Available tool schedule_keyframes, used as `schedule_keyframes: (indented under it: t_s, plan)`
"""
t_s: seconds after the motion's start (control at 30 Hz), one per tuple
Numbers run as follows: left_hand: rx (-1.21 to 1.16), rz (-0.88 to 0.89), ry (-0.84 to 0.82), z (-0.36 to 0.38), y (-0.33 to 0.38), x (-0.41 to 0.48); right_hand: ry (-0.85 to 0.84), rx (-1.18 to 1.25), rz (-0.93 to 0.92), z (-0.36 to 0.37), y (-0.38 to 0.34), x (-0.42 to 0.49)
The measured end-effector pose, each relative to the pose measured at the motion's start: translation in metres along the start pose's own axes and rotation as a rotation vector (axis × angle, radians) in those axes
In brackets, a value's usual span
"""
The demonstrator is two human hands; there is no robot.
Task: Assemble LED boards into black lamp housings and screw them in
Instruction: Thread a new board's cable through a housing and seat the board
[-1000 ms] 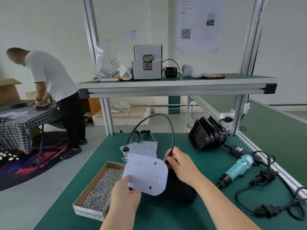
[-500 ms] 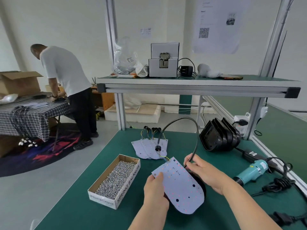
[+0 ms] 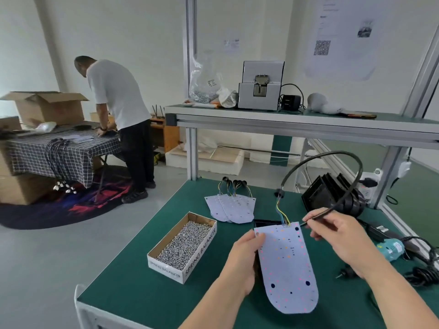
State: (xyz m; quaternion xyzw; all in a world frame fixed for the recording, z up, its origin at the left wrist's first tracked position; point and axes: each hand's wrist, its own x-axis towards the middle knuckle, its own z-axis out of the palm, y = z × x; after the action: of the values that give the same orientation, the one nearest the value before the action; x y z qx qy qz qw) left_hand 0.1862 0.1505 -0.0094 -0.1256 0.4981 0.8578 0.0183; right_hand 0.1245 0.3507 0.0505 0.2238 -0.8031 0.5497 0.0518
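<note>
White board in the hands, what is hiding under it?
A black lamp housing peeks out past the far edge of the LED board and beside the left hand gripping it. The board covers the rest, so the housing's inside cannot be seen.

White walls (image 3: 130, 32) and a grey floor (image 3: 47, 257) frame a green-topped bench (image 3: 142, 293) with its aluminium-framed shelf (image 3: 285, 122). Left of the bench, a person (image 3: 116, 96) bends over a checked-cloth table (image 3: 71, 150) bearing an open cardboard box (image 3: 47, 108), a dark patterned rug (image 3: 71, 210) beneath.
</note>
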Motion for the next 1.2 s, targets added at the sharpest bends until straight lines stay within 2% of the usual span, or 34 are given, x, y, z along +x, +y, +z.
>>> schedule_keyframes:
  t_s: [0.2, 0.33, 0.43, 0.53, 0.6, 0.67, 0.77, 0.8, 0.83, 0.9, 0.97, 1.03, 1.13, 1.17, 1.2]
  plan:
    - [0.106, 0.066, -0.109, 0.004, 0.011, -0.004, -0.137, -0.151, -0.022, -0.023, -0.028, 0.013]
    - [0.108, 0.083, -0.124, 0.008, 0.014, -0.006, -0.156, -0.102, 0.054, -0.032, -0.032, 0.021]
    - [0.041, 0.054, -0.148, 0.013, 0.016, -0.004, -0.261, -0.237, 0.109, -0.023, -0.028, 0.024]
    - [-0.006, 0.017, -0.171, 0.021, 0.024, -0.003, -0.181, -0.553, -0.042, -0.009, -0.021, 0.023]
    - [-0.037, 0.015, -0.156, 0.022, 0.030, -0.001, -0.082, -0.634, -0.187, -0.006, -0.018, 0.023]
    - [-0.083, 0.023, -0.154, 0.019, 0.035, 0.000, 0.042, -0.490, -0.205, -0.009, -0.014, 0.023]
    - [-0.167, 0.023, -0.193, 0.012, 0.041, -0.001, 0.306, 0.026, -0.011, -0.011, -0.010, 0.023]
    - [-0.186, 0.022, -0.206, 0.011, 0.043, -0.002, 0.309, 0.162, 0.069, -0.011, -0.009, 0.021]
    - [-0.202, 0.017, -0.218, 0.011, 0.044, -0.003, 0.235, 0.266, 0.142, -0.009, -0.007, 0.019]
    - [-0.237, -0.010, -0.245, 0.013, 0.045, -0.002, -0.032, 0.385, 0.245, 0.000, -0.004, 0.008]
    - [-0.258, -0.054, -0.270, 0.016, 0.045, -0.003, -0.228, 0.392, 0.295, 0.011, -0.006, -0.002]
    - [-0.255, -0.079, -0.285, 0.017, 0.044, -0.002, -0.329, 0.348, 0.290, 0.021, -0.010, -0.009]
    - [-0.240, -0.091, -0.285, 0.014, 0.045, -0.001, -0.230, 0.268, 0.310, 0.030, -0.013, -0.005]
    - [-0.239, -0.090, -0.283, 0.014, 0.048, -0.002, -0.164, 0.191, 0.328, 0.031, -0.005, -0.001]
    - [-0.241, -0.087, -0.279, 0.013, 0.050, -0.003, -0.126, -0.005, 0.330, 0.031, 0.005, 0.003]
